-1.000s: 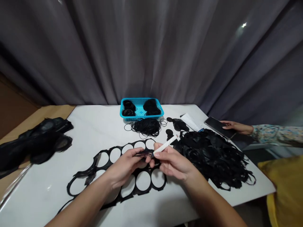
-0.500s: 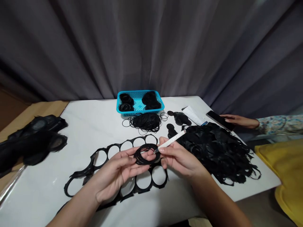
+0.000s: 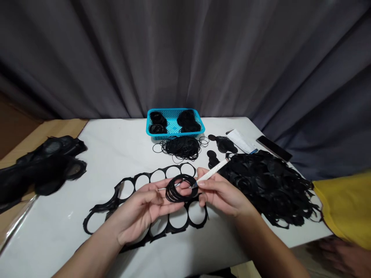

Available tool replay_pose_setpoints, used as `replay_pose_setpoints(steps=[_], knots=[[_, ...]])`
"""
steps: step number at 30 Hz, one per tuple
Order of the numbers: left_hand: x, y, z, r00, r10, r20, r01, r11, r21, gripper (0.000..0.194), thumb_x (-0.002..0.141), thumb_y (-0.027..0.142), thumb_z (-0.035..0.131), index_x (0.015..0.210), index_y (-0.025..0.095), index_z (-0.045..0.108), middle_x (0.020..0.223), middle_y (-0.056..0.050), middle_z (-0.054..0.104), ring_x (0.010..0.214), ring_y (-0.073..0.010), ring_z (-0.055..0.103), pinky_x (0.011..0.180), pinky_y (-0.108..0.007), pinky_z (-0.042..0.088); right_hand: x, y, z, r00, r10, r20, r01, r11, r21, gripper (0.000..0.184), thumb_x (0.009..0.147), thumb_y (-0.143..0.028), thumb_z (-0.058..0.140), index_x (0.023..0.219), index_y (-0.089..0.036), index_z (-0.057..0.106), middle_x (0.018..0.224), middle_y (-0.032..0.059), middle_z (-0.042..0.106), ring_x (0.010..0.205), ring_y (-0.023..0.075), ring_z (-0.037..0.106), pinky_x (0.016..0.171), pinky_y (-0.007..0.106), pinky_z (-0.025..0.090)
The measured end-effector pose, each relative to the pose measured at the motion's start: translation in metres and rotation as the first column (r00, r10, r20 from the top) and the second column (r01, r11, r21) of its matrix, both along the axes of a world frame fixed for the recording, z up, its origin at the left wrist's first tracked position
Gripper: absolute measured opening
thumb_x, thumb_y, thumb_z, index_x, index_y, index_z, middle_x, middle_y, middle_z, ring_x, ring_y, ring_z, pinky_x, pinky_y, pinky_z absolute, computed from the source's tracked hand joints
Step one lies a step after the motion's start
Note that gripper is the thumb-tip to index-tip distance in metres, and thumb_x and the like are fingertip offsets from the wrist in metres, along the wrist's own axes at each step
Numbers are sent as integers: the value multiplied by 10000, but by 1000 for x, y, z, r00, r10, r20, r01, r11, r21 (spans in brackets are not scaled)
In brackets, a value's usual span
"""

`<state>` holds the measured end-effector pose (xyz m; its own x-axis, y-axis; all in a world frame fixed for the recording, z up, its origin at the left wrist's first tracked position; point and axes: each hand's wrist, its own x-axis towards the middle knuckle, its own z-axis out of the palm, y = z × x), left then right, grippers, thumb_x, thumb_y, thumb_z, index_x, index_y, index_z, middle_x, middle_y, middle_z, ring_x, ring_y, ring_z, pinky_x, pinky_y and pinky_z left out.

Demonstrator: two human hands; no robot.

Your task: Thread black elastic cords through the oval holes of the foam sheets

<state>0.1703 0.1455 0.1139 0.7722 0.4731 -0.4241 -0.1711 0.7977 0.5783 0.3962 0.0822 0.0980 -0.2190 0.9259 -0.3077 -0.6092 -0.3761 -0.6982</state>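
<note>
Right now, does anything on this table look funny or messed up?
Yes. A tangle of thin black rings lies loose on the white table, just in front of the blue basket, not inside it, so they look spilled. The black sheet with round holes also has ragged, torn-looking edges.

Soft, even light falls on the white table, leaving only faint shadows, while the grey curtain behind it looks dimmer. Wide-angle distortion bows the picture's edges, and the lower right corner is smeared with blur.
</note>
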Motion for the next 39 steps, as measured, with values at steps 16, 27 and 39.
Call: replay_pose_setpoints(steps=[16,27,39], knots=[[-70,-3,-93,726,407,-554,629,-70,774,552,785,226,681,1323,303,587,1528,-103,446,1389,-386,396,1075,-568,399,41,93,38,828,-117,549,-72,948,311,300,784,-272,766,741,-197,478,897,78,747,842,171,727,746,285,589],[-64,-20,-88,751,523,-404,477,-5,879,118,883,213,503,783,248,554,1041,-77,679,959,-256,637,828,-350,520,72,244,29,336,-322,885,-217,888,405,326,967,-341,603,1237,-160,595,1243,91,613,1055,234,635,889,433,556],[-65,0,-8,805,414,-425,184,507,842,270,994,485,432,867,247,416,745,26,566,665,-163,524,653,-286,415,50,163,40,552,-182,814,-302,866,399,126,861,-249,628,845,-126,651,1109,52,675,907,148,635,726,250,495]])
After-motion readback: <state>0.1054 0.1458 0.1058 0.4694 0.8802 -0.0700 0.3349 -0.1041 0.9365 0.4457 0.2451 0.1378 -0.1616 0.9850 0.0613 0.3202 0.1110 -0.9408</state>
